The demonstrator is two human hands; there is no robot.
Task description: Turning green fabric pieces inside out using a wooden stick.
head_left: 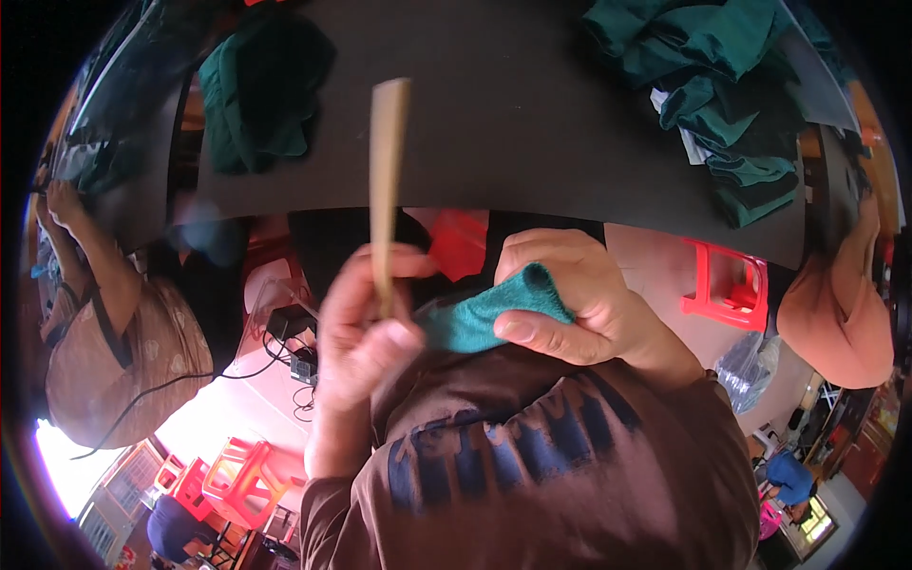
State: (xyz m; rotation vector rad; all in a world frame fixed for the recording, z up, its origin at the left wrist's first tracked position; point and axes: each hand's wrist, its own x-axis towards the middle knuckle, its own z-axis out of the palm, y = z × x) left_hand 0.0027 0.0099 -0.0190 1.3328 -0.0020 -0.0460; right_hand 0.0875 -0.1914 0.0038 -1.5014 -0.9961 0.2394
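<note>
Left hand [366, 332]: fingers curled about the lower end of a wooden stick [387, 180]; blurred, so I cannot tell each finger's exact hold.
Wooden stick: flat, pale and narrow, standing nearly upright above the fist, its upper end seen against the dark table [475, 133].
Right hand [581, 294]: clenched on a green fabric tube [470, 321], thumb pressed along its near side, the other fingers bent behind.
Green fabric tube: held in front of the wearer's brown shirt [560, 475], short of the table edge; its round open mouth points up and to the right, while its other end reaches toward the left thumb. Whether they touch, I cannot tell.
Table: dark and broad, beyond both hands.
Left green cloth [258, 95]: a loose heap on the table's left part.
Right green cloth [727, 43]: several crumpled pieces on the table's right part, a white piece [692, 142] among them.
Neighbours: a person in a patterned brown top [142, 366] at left; a person in an orange top [841, 328] at right.
Floor: a red stool [724, 285] at right, with a clear plastic bag [746, 372] near it; more red stools [242, 483] at lower left.
</note>
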